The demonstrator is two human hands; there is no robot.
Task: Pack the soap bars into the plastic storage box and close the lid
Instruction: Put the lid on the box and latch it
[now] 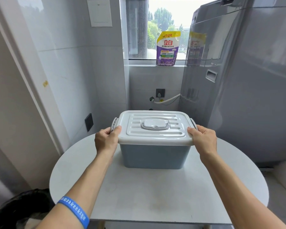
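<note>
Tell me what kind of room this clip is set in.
Probably a home laundry corner: a washing machine on the right, a detergent pouch on the windowsill, and a water hose running to a wall tap.

The storage box (154, 156) stands on the surface (155, 192), toward its far edge and about midway between the left and right edges. The lid (155, 128) sits on the box. The left hand (106, 140) is at the box's left end, the right hand (203, 139) at its right end (both touching the lid's rim). Behind the surface, a detergent pouch (168, 48) stands on the windowsill (142, 64); a washing machine (238, 80) stands to the right.
</note>
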